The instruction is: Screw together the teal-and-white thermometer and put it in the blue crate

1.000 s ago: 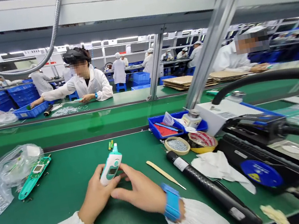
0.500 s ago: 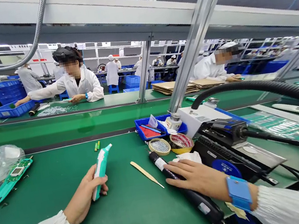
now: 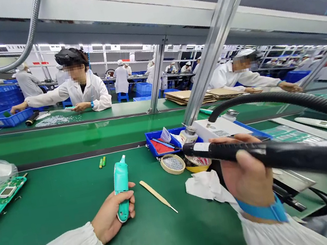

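Observation:
My left hand (image 3: 112, 215) grips a teal and white thermometer-shaped device (image 3: 121, 187), teal back upward, its tip pointing away from me over the green mat (image 3: 70, 206). My right hand (image 3: 247, 175), with a blue wrist strap (image 3: 263, 211), holds a black electric screwdriver (image 3: 270, 153) lifted off the mat and lying roughly level, its tip end toward the left near the blue tray. A thin wooden pick (image 3: 157, 195) lies on the mat between my hands.
A blue tray (image 3: 166, 141), a small round dish of screws (image 3: 173, 164), a tape roll, white cloth (image 3: 205, 187) and a black hose (image 3: 289, 102) crowd the right. An open device with circuit board (image 3: 0, 200) and plastic bag lie left. Other workers sit across the conveyor.
My right hand picked the black screwdriver up from the mat and raised it. My left hand turned the device so its teal back faces up and shifted slightly right.

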`<state>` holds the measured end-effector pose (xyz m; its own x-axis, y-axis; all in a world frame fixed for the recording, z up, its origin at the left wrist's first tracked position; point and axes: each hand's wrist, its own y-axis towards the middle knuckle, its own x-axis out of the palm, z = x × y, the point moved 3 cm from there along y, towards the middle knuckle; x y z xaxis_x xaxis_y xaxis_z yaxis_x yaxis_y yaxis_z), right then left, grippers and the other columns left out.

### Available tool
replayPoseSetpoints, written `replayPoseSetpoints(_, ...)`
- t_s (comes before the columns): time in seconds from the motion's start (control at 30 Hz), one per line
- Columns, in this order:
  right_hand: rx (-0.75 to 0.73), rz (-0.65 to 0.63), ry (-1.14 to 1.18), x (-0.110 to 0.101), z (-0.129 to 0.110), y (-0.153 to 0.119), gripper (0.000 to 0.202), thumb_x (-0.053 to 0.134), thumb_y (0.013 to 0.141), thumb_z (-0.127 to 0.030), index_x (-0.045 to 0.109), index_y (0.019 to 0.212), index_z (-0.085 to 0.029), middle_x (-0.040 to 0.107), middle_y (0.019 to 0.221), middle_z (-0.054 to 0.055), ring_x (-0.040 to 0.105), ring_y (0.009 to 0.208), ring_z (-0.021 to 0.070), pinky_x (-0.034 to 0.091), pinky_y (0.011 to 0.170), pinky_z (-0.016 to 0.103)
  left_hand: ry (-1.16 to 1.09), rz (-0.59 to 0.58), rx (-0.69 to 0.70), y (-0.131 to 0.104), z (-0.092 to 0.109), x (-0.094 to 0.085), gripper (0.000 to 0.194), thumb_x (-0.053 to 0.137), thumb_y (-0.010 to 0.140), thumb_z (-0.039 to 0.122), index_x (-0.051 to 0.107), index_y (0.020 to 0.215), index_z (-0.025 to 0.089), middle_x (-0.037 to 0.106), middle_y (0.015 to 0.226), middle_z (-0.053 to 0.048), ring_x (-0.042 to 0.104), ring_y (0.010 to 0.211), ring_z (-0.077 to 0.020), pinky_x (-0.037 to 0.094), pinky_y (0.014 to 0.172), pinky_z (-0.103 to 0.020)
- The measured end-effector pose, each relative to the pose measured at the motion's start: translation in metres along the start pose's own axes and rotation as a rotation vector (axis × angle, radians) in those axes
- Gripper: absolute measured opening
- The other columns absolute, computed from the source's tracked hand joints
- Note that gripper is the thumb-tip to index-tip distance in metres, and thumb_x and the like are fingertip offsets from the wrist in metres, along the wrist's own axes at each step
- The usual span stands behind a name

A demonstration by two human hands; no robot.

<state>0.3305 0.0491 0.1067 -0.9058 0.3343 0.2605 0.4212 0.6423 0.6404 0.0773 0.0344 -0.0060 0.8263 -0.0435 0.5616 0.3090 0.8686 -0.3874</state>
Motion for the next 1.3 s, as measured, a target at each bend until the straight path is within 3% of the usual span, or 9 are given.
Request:
replayPoseSetpoints(0.07,0.012,0.227,0.15,0.016,0.014,0.011,0.018,0.058,0.064,-0.029,0.051,0.079,-0.022,0.056,0.055,-0.005,0.057,0.057,0.0165,0.05,0.065,0.038,-0.04,0.0,-0.001,0.0,-0.003,-0.003,0.026,0.054,0.077,0.019,0.047,0.103,0.015,0.047,0.062,0.002,0.042,0.047,-0.0075,0.036,0.045,-0.022)
replayPoseSetpoints(0.13,-0.035,0.281,0.132,0.03,0.03,0.018,0.014,0.058,0.064,-0.028,0.048,0.072,-0.021,0.049,0.046,-0.008,0.05,0.044,0.0133,0.048,0.056,0.033,-0.081,0.008,0.003,-0.001,-0.004,-0.009,0.023,0.054,0.079,0.02,0.047,0.1,0.015,0.045,0.061,0.003,0.039,0.045,-0.0059,0.032,0.042,-0.02)
replayPoseSetpoints(0.33,0.007,0.174,0.007,0.042,0.079,0.019,0.023,0.069,0.058,-0.026,0.051,0.07,-0.019,0.053,0.051,-0.005,0.052,0.043,0.0149,0.045,0.048,0.031,-0.149,-0.004,-0.017,0.002,-0.002,-0.019,0.019,0.055,0.078,0.018,0.048,0.096,0.015,0.042,0.059,0.004,0.034,0.043,-0.004,0.026,0.04,-0.018)
replayPoseSetpoints(0.57,0.054,0.148,-0.044,0.042,0.101,0.018,0.021,0.069,0.059,-0.028,0.052,0.069,-0.02,0.052,0.05,-0.005,0.05,0.041,0.0148,0.045,0.048,0.032,-0.15,-0.012,-0.019,0.002,-0.002,-0.017,0.023,0.062,0.073,0.021,0.049,0.092,0.015,0.041,0.057,0.005,0.033,0.042,-0.003,0.024,0.037,-0.016)
replayPoseSetpoints(0.7,0.043,0.139,-0.029,0.042,0.09,0.019,0.022,0.069,0.059,-0.028,0.051,0.068,-0.02,0.053,0.05,-0.005,0.051,0.044,0.0149,0.044,0.048,0.031,-0.183,-0.031,-0.017,0.001,0.0,-0.015,0.024,0.062,0.073,0.026,0.048,0.09,0.015,0.042,0.056,0.005,0.033,0.04,-0.003,0.024,0.037,-0.016)
replayPoseSetpoints(0.9,-0.02,0.09,0.152,0.054,0.039,0.011,0.013,0.057,0.063,-0.028,0.047,0.066,-0.021,0.048,0.045,-0.007,0.047,0.044,0.0127,0.043,0.052,0.03,-0.182,-0.031,0.013,0.001,0.001,-0.013,0.025,0.065,0.071,0.024,0.048,0.087,0.015,0.044,0.053,0.006,0.035,0.039,-0.0031,0.026,0.035,-0.015)
replayPoseSetpoints(1.1,0.183,-0.075,0.407,0.089,0.001,-0.025,0.012,0.053,0.063,-0.032,0.048,0.068,-0.022,0.046,0.046,-0.005,0.042,0.044,0.012,0.039,0.047,0.028,-0.195,0.136,0.037,0.002,0.003,-0.015,0.028,0.069,0.065,0.01,0.049,0.085,0.012,0.062,0.074,-0.005,0.061,0.067,-0.0126,0.048,0.058,-0.02)
replayPoseSetpoints(1.2,0.246,-0.139,0.478,0.107,-0.005,-0.045,0.014,0.054,0.064,-0.034,0.048,0.07,-0.022,0.046,0.047,-0.005,0.042,0.045,0.0113,0.039,0.049,0.027,-0.239,0.122,0.071,0.003,0.006,-0.016,0.024,0.068,0.067,0.009,0.051,0.084,0.011,0.064,0.084,-0.01,0.062,0.072,-0.0142,0.05,0.066,-0.023)
replayPoseSetpoints(1.3,0.255,-0.18,0.481,0.118,-0.003,-0.058,0.016,0.054,0.066,-0.035,0.047,0.07,-0.022,0.046,0.048,-0.005,0.042,0.046,0.0114,0.039,0.05,0.027,-0.283,0.076,0.094,0.004,0.01,-0.018,0.019,0.067,0.068,0.01,0.052,0.08,0.01,0.064,0.082,-0.01,0.062,0.066,-0.0127,0.05,0.062,-0.022)
